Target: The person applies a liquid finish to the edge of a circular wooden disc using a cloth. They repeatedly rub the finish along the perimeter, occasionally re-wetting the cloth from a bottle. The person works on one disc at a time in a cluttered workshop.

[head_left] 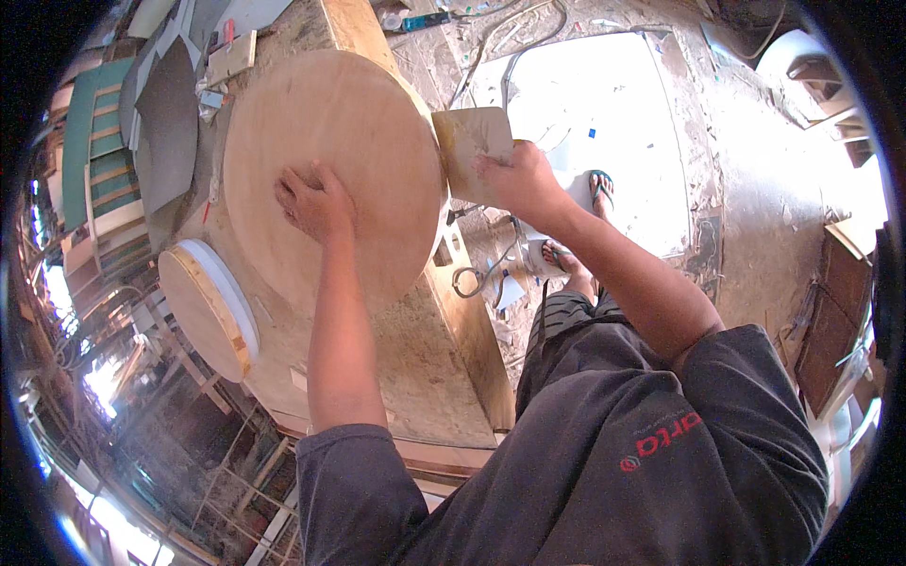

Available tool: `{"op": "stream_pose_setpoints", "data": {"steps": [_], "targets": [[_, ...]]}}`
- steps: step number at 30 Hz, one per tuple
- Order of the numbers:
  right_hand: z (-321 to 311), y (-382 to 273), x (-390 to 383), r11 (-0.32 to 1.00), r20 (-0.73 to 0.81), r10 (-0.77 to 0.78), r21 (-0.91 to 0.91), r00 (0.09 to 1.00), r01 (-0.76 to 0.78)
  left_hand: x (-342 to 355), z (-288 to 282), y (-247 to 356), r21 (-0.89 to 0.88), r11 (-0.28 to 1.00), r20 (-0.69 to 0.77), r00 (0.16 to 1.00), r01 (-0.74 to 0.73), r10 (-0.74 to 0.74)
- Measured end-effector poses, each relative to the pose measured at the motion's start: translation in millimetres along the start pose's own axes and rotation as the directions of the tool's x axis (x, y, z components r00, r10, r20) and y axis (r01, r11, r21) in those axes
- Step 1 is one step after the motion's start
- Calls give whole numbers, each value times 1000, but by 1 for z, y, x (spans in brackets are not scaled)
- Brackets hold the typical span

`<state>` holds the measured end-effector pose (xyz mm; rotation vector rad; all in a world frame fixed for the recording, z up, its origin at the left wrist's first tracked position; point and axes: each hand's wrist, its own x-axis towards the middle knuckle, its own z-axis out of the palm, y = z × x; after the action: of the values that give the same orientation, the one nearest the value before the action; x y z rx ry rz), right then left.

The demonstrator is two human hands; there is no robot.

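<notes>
A large round wooden disc (321, 104) lies flat on the wooden workbench (453, 358), at its right edge. My left hand (315, 198) rests on the disc's face with fingers apart and slightly bent. In my right hand (524, 179) is a thin, tan rectangular piece (472, 132) with rounded corners, gripped at its near right side and held against or very close to the disc's right rim. A smaller round piece (198, 307) with a white band along one side lies farther left on the bench.
Grey sheets (165, 132) and a green slatted piece (99, 141) are at the left. A blue tool (425, 21) and cables lie at the top. A white sheet (604, 94) is on the floor under my sandalled feet. Brown boards (830, 311) stand at the right.
</notes>
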<state>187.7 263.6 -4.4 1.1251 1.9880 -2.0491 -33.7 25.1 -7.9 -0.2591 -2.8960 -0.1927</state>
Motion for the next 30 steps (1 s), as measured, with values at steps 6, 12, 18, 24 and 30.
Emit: {"op": "stream_pose_setpoints", "data": {"steps": [6, 12, 18, 24, 30], "targets": [[-14, -25, -5, 973, 63, -46, 228, 997, 31, 2, -2, -4, -8, 1000, -17, 1000, -13, 13], [-19, -41, 23, 983, 35, 9, -182, 999, -2, -3, -4, -3, 20, 1000, 4, 1000, 0, 0], [-34, -36, 40, 982, 122, -131, 154, 984, 111, -2, -8, -1, -39, 999, -4, 1000, -20, 20], [-38, -43, 66, 984, 212, -142, -73, 967, 161, -4, -8, -4, -58, 998, -14, 999, -29, 29], [-58, -75, 36, 871, 257, -267, 477, 929, 118, -4, -10, 2, -65, 998, -6, 1000, -19, 18]]}}
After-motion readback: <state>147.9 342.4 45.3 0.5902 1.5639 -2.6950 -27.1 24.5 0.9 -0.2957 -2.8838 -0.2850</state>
